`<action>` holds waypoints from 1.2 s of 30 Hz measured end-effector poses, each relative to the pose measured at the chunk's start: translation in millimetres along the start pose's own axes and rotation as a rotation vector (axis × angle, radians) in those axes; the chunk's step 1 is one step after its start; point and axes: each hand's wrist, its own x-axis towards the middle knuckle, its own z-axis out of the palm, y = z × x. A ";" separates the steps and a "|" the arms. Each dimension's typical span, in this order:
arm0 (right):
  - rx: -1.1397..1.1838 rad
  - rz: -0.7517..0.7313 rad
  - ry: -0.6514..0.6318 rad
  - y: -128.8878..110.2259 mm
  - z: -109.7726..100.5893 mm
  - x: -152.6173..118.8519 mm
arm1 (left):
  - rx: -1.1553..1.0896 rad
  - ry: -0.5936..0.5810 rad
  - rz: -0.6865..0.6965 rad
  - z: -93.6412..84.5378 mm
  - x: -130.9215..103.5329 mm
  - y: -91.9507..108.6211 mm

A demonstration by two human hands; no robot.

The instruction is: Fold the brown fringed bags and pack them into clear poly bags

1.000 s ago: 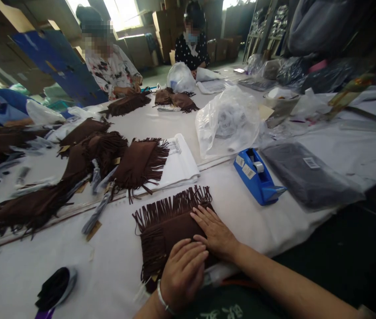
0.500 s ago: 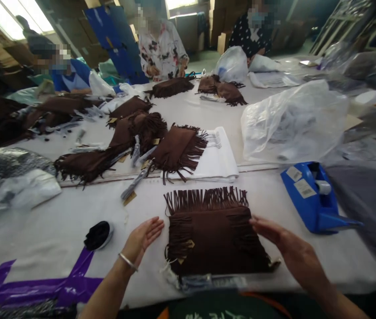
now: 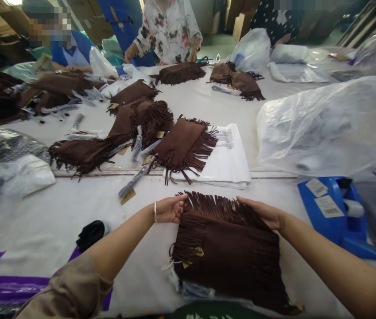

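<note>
L hand (image 3: 170, 209), R hand (image 3: 263, 212) at brn fringed cloth (image 3: 227, 248).

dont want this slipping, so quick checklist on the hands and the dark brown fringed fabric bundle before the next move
1. Left hand at dark brown fringed fabric bundle: ok, far left corner.
2. Grip of right hand: cannot tell, fringe hides part.
3. Bundle on white cloth-covered table: ok.
4. Blue plastic tape dispenser apart from bundle: ok.
5. Near edge free of clear plastic: not ok, some protrudes.

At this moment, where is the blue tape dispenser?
The blue tape dispenser is at right in the head view, between the right forearm and the translucent plastic bag.
</note>
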 end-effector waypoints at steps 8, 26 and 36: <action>-0.128 -0.145 -0.083 3.2 15.6 -2.9 | 0.190 -0.194 -0.102 34.7 68.6 25.9; -1.334 -1.219 0.305 151.2 10.8 -71.2 | 1.443 -0.019 0.901 84.3 -34.4 -97.4; -0.452 -1.182 0.794 117.8 -9.8 -18.4 | 1.178 0.530 0.970 37.7 8.2 -66.3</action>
